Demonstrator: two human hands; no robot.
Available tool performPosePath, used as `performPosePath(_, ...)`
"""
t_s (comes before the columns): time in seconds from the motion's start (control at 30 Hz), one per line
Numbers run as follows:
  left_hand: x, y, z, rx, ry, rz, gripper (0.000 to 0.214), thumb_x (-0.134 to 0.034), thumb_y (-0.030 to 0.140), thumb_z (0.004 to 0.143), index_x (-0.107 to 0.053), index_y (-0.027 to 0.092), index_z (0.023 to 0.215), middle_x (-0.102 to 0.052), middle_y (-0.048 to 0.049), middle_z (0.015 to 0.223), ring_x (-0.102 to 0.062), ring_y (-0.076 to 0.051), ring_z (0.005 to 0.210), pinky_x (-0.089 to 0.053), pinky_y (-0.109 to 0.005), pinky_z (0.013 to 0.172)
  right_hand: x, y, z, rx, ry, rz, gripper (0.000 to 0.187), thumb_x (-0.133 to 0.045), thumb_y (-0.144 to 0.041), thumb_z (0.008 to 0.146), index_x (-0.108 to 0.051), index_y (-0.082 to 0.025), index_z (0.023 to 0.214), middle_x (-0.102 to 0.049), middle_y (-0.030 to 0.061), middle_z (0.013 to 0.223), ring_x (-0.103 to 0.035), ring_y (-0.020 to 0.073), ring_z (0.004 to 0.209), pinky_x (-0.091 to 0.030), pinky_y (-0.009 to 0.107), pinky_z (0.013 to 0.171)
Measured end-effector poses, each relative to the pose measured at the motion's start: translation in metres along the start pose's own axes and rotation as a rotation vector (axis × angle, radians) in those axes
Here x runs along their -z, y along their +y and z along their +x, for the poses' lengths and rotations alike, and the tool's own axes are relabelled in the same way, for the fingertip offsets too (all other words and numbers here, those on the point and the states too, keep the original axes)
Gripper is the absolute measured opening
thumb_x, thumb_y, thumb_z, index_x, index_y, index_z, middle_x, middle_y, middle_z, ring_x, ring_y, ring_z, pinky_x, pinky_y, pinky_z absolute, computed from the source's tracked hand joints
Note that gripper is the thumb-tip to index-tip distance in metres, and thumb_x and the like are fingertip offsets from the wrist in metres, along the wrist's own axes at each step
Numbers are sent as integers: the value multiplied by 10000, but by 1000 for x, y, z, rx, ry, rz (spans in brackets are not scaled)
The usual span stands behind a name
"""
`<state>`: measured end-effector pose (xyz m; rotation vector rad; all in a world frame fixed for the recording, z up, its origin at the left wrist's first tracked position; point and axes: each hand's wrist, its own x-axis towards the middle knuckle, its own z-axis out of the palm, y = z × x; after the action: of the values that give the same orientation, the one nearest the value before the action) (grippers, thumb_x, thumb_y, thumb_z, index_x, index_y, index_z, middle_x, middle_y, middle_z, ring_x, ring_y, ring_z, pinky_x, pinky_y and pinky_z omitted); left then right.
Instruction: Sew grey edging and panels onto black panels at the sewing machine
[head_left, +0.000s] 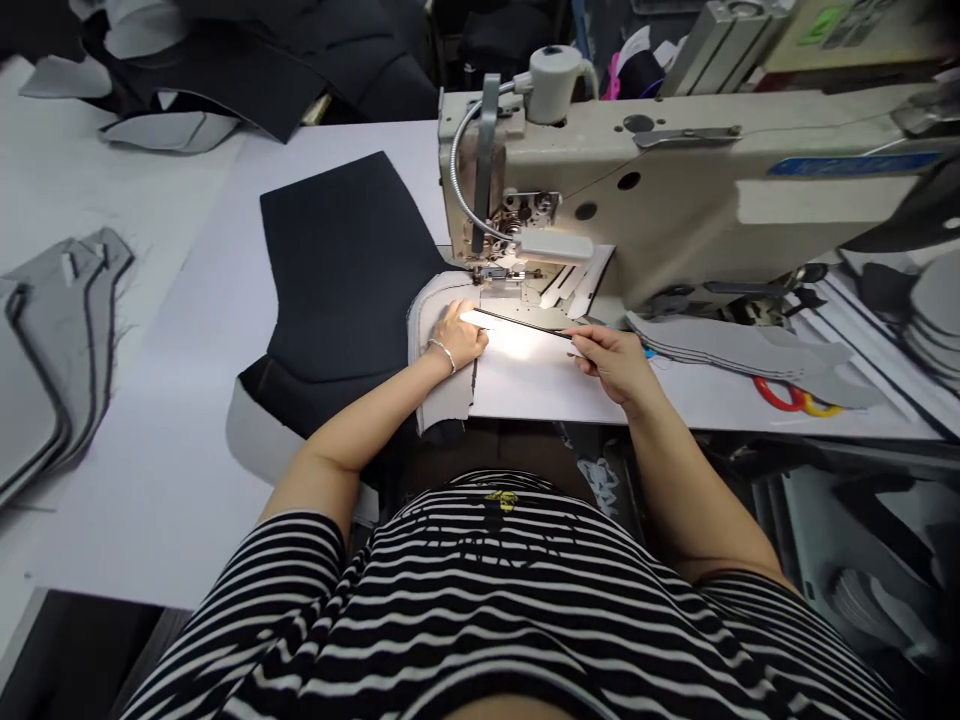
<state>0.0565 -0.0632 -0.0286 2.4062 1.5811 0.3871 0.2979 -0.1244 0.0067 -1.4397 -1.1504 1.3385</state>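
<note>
Garment workshop – industrial sewing machine point(675, 190), stacked cut fabric pieces point(52, 350), white worktable point(187, 400)

Grey stack point(45, 350), desk's left edge: cut off. Sewing machine point(675, 200), right end: cut off. Dark strip point(525, 326), end: hidden in my right hand point(611, 362).

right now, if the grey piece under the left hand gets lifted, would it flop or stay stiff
Probably floppy: the grey piece hangs over the table edge below the left hand. Likely light, since it looks thin.
</note>
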Motion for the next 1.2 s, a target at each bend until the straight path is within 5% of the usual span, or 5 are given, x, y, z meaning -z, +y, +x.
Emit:
performPosePath(0.13,22,-4,-2,-224,-19,-268,513,-640,324,795,-551,124,1259,-587,-135,1221,-543,-247,1130,-460,-365,986,-36,-6,30,10,-174,-12,236,-681,-334,742,-648,-131,859,-458,-69,511,-398,51,436,-286,183,440)
performPosePath(0.27,59,-13,-16,-505,-20,-375,360,-471,455,930,-665,204,1100,-635,-77,1173,-605,-181,1038,-494,-309,894,-68,-13,55,56,-299,-299,139,-519,-228,878,-588,-127,943,-527,-35,557,-467,94,481,-338,213,489)
performPosePath(0.53,64,-42,4,-332,71,73,365,-325,310,984,-663,173,961,-670,-55,1029,-600,-151,940,-460,-267,892,-99,2,43,848,-344,-1373,241,-387,-99,925,-625,-120,889,-629,144,983,-521,230,846,-296,345,670)
performPosePath(0.97,22,-56,16,-418,-2,114,360,-349,317,980,-624,118,1098,-646,-127,1158,-562,-221,1077,-468,-389,977,-88,29,47,1001,-357,-1135,215,-560,-361,928,-665,-190,1004,-615,110,1147,-505,223,941,-241,338,690)
performPosePath(1.2,25,-53,20,-460,26,110,416,-281,299,999,-628,83,1079,-658,-141,1140,-565,-228,1059,-490,-385,960,-96,30,44,1256,-437,-1185,257,-416,-111,940,-670,-123,905,-570,160,1226,-411,282,1226,-337,361,743)
